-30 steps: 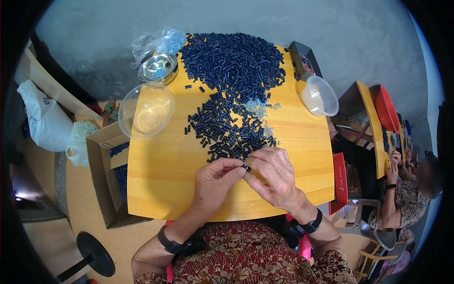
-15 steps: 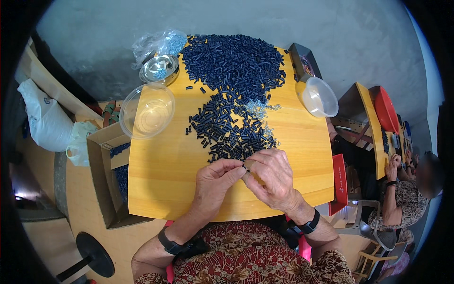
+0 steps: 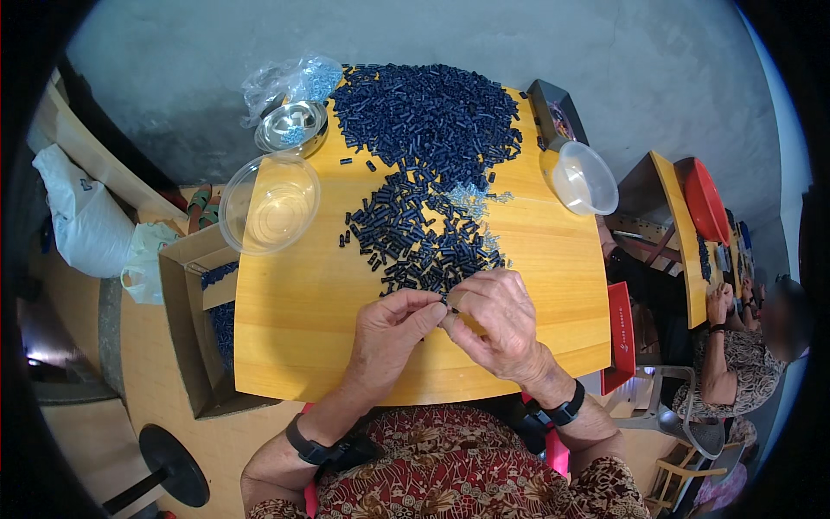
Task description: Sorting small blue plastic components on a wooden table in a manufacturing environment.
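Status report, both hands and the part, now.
Left hand and right hand pinch one small dark piece together. Dark pile just beyond. Nothing blocking.

The person wears a top with a busy pattern of red, brown and cream swirls, seen at the near edge. Its sleeves are short, so both forearms are bare. A black band (image 3: 313, 450) with a small black box on it goes around the left wrist. A black band (image 3: 566, 406) like a watch goes around the right wrist. The left hand (image 3: 393, 333) and right hand (image 3: 501, 324) have no gloves and no rings that show.
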Demonstrator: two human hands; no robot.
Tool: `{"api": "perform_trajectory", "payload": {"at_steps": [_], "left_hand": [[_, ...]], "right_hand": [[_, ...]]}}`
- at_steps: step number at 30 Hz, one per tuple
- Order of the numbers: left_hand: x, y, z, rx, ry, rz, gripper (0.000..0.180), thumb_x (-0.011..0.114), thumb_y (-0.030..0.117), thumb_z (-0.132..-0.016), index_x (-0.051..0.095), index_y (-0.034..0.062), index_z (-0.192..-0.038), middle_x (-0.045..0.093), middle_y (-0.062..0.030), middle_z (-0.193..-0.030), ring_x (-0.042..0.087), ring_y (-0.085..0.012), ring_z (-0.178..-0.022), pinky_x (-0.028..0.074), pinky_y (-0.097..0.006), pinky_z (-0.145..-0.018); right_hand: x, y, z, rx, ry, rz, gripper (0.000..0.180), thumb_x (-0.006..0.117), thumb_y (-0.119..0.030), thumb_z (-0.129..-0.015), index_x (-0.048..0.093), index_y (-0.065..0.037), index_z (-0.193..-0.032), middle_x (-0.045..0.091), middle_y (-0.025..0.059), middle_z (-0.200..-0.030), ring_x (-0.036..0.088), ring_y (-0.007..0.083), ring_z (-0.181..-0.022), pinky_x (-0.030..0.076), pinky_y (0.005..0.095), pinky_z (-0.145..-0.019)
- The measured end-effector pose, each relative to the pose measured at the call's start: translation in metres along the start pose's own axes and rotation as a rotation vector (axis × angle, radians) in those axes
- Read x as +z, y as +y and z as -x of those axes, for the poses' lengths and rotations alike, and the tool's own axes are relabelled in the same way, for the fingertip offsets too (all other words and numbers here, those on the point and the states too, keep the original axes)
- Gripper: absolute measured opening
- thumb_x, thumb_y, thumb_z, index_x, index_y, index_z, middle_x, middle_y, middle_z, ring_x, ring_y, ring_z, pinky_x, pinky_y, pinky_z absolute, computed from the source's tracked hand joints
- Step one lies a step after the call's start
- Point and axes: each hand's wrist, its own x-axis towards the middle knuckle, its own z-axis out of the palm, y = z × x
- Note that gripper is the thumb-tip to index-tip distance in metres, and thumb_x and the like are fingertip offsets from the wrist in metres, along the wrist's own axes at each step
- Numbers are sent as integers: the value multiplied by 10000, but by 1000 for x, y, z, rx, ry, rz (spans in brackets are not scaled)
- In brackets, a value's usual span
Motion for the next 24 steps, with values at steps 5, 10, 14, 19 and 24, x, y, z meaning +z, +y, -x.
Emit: {"api": "perform_trajectory", "payload": {"at_steps": [5, 10, 14, 19, 24], "left_hand": [[-1, -1, 0, 15, 3, 21, 156, 712, 96, -902, 700, 19, -1037, 681, 7, -918, 588, -49, -821, 469, -207, -744], [-2, -2, 0, 21, -3, -45, 152, 714, 84, -898, 700, 17, -1033, 681, 9, -910, 587, -46, -815, 469, -205, -737], [-2, -3, -1, 51, -13, -122, 145, 688, 81, -921, 686, -14, -1031, 675, 0, -910, 597, -50, -831, 500, -208, -749], [-2, -2, -1, 26, 11, -92, 141, 702, 65, -904, 700, 10, -1034, 684, 7, -921, 590, -45, -828, 477, -206, -741], [-3, -3, -2, 29, -10, -84, 145, 698, 69, -908, 700, 6, -1038, 687, 3, -930, 596, -50, -839, 478, -207, -754]], "right_hand": [[-1, 0, -3, -22, -25, -8, 285, 767, -21, -719, 627, -20, -968, 630, 104, -950, 614, 287, -875, 483, 400, -769], [-3, 0, -6, -32, -51, -9, 278, 768, -20, -712, 615, -19, -945, 618, 102, -920, 606, 283, -859, 485, 403, -768], [-5, 4, -4, -72, -74, -6, 280, 765, -25, -723, 613, -17, -957, 618, 97, -912, 608, 280, -856, 485, 398, -764], [-3, 4, -3, -38, -42, -21, 286, 761, -28, -730, 623, -12, -981, 627, 97, -926, 612, 281, -858, 487, 392, -771], [-2, 3, 0, -46, -50, -12, 289, 760, -14, -720, 630, -7, -978, 631, 94, -916, 614, 278, -846, 495, 386, -765]]}}
